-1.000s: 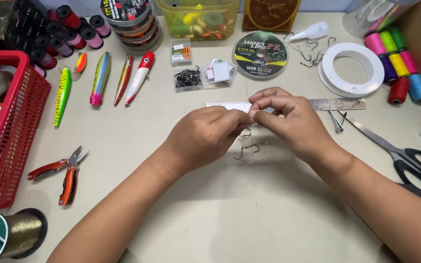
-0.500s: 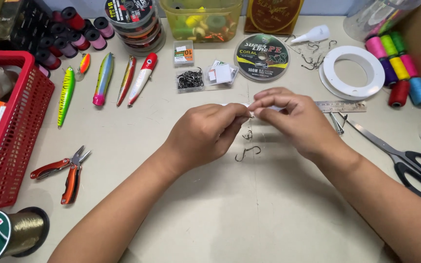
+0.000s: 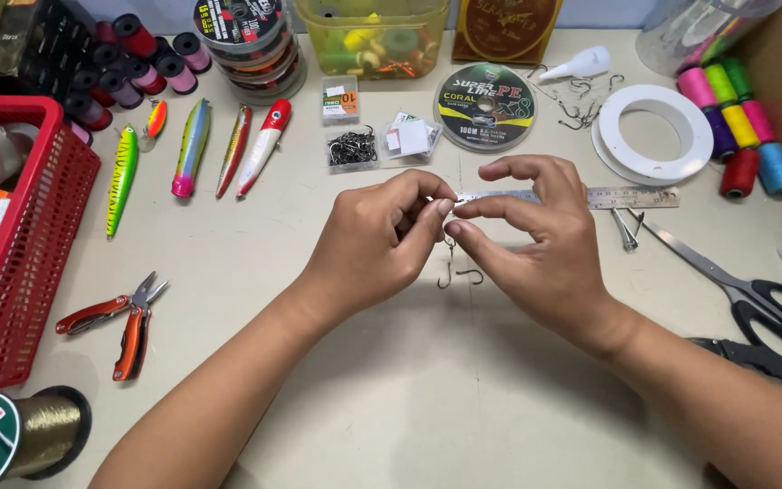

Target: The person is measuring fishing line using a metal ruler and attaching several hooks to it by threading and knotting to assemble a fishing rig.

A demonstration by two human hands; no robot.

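My left hand (image 3: pixel 377 237) and my right hand (image 3: pixel 536 243) meet fingertip to fingertip over the middle of the table. Both pinch the top of a small rig of dark fishing hooks (image 3: pixel 452 269). Two hooks hang below the fingers, just above the tabletop. Whether a thin line runs between the fingers is too fine to see. The other fingers of my right hand are spread above the pinch. A steel ruler (image 3: pixel 631 196) lies flat right behind my right hand.
Several fishing lures (image 3: pixel 192 145) lie at the back left, beside a red basket (image 3: pixel 42 263). Orange pliers (image 3: pixel 127 319) rest at the left and scissors (image 3: pixel 758 294) at the right. Line spools (image 3: pixel 486 107), thread spools (image 3: pixel 739 127), hook boxes (image 3: pixel 352 148) and a white ring (image 3: pixel 653 131) crowd the back.
Both hands have risen slightly and the fingertips have drawn closer together. The hanging hooks have lifted with them. Nothing else on the table has moved.
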